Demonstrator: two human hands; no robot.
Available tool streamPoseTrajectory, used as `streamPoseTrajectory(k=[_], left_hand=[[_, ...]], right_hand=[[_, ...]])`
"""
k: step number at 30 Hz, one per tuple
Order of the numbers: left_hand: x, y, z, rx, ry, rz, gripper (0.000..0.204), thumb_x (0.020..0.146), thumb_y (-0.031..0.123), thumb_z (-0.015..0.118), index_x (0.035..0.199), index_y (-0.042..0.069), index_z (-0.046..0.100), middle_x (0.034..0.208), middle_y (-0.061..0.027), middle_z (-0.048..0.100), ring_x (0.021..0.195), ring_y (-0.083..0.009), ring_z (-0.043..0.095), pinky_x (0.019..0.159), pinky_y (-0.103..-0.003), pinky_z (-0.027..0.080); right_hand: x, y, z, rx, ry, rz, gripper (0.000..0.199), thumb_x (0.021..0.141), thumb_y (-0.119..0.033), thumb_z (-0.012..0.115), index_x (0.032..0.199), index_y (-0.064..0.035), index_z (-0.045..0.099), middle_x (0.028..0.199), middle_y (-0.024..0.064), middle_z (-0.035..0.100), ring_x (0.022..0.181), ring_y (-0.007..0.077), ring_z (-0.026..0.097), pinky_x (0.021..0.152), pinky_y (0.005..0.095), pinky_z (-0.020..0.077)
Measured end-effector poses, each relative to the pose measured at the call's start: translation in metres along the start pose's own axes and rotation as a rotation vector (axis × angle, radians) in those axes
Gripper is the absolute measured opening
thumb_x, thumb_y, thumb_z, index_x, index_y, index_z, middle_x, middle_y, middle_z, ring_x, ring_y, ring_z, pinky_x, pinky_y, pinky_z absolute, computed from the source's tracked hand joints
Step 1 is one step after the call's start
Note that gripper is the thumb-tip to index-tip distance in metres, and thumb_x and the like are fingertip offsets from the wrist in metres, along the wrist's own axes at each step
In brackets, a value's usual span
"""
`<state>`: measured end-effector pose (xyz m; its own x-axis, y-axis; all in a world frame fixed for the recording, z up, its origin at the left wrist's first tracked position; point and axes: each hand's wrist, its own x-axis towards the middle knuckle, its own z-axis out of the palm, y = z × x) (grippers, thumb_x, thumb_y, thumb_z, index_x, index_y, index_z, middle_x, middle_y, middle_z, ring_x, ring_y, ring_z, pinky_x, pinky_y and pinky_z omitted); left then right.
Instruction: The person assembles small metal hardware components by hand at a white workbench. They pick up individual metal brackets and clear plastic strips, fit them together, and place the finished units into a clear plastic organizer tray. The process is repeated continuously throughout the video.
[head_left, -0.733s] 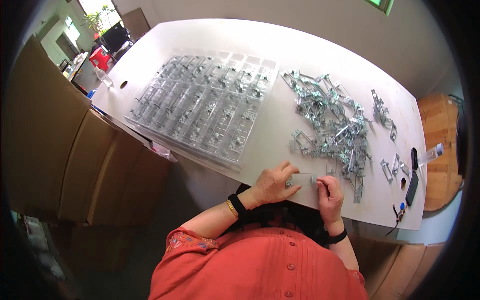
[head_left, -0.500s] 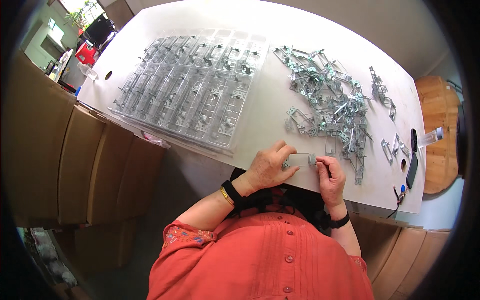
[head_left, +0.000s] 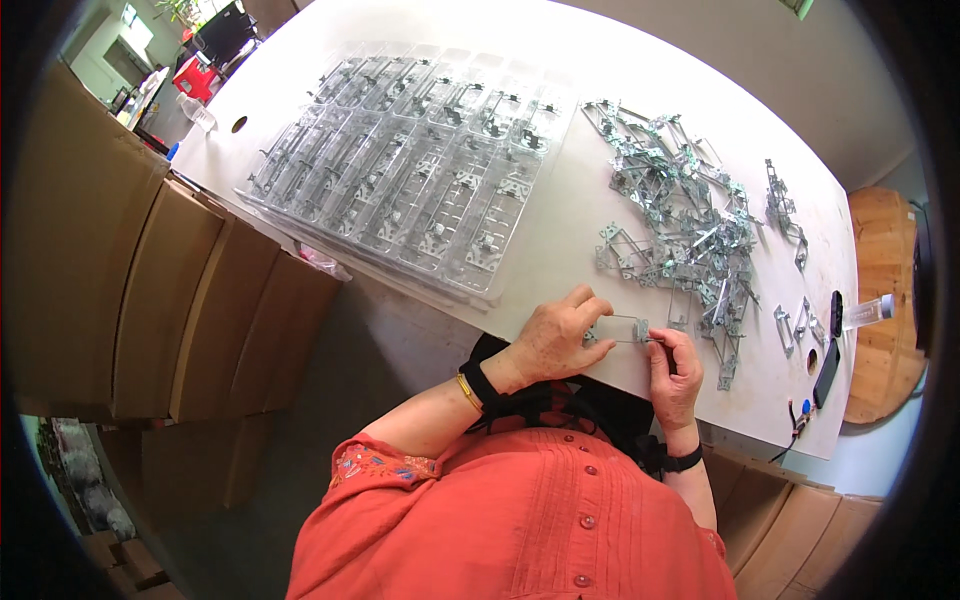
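Near the front edge of the white table (head_left: pixel 560 240), a small metal bracket with a thin wire frame (head_left: pixel 641 328) spans the gap between my hands. My left hand (head_left: pixel 558 342) has its thumb and fingers curled round the bracket's left end, which they partly hide. At its right end, the thumb and forefinger of my right hand (head_left: pixel 674 375) are pinched together. Just beyond them lies a tangled heap of similar metal brackets (head_left: pixel 690 235). To the left, a stack of clear plastic trays (head_left: pixel 485 285) carries such brackets in its compartments.
A few loose brackets (head_left: pixel 783 330) lie right of the heap, with a small cluster (head_left: pixel 783 215) farther back. Pliers (head_left: pixel 798 425), a dark flat object (head_left: pixel 828 368) and a clear bottle (head_left: pixel 868 312) sit by the right edge. Cardboard boxes (head_left: pixel 140 300) stand at the left.
The whole view has shifted, so the table and trays appear farther right and slightly lower. Both hands keep nearly the same hold on the bracket.
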<state>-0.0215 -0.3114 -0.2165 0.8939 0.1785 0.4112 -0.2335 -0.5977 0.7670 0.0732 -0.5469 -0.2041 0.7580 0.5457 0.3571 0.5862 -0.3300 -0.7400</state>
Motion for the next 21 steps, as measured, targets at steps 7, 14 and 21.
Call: streamPoseTrajectory(k=[7, 14, 21], left_hand=[[0.001, 0.000, 0.001, 0.013, -0.015, -0.007, 0.039, 0.087, 0.022, 0.088, 0.118, 0.007, 0.070, 0.105, -0.0133, 0.066, 0.084, -0.0358, 0.071, 0.073, -0.045, 0.059], [-0.001, -0.002, 0.002, 0.018, -0.005, 0.000, 0.039, 0.087, 0.023, 0.089, 0.118, 0.007, 0.070, 0.103, -0.0128, 0.066, 0.083, -0.0343, 0.071, 0.072, -0.044, 0.059], [0.001, 0.002, 0.003, 0.011, -0.015, 0.000, 0.038, 0.088, 0.022, 0.089, 0.118, 0.007, 0.071, 0.101, -0.0128, 0.067, 0.081, -0.0340, 0.071, 0.072, -0.043, 0.059]], right_hand=[[-0.002, 0.007, 0.000, 0.057, -0.004, 0.099, 0.008, 0.109, -0.008, 0.073, 0.115, -0.0046, 0.072, 0.099, 0.0015, 0.071, 0.086, 0.0110, 0.064, 0.078, 0.0281, 0.0534], [-0.001, 0.004, 0.006, 0.098, 0.032, 0.099, 0.008, 0.110, -0.012, 0.073, 0.111, -0.0045, 0.070, 0.096, 0.0008, 0.068, 0.079, 0.0096, 0.062, 0.073, 0.0266, 0.0523], [-0.003, 0.008, 0.006, 0.100, 0.078, 0.059, 0.005, 0.107, -0.006, 0.074, 0.110, -0.0037, 0.071, 0.095, 0.0064, 0.069, 0.077, 0.0157, 0.065, 0.072, 0.0301, 0.0532]])
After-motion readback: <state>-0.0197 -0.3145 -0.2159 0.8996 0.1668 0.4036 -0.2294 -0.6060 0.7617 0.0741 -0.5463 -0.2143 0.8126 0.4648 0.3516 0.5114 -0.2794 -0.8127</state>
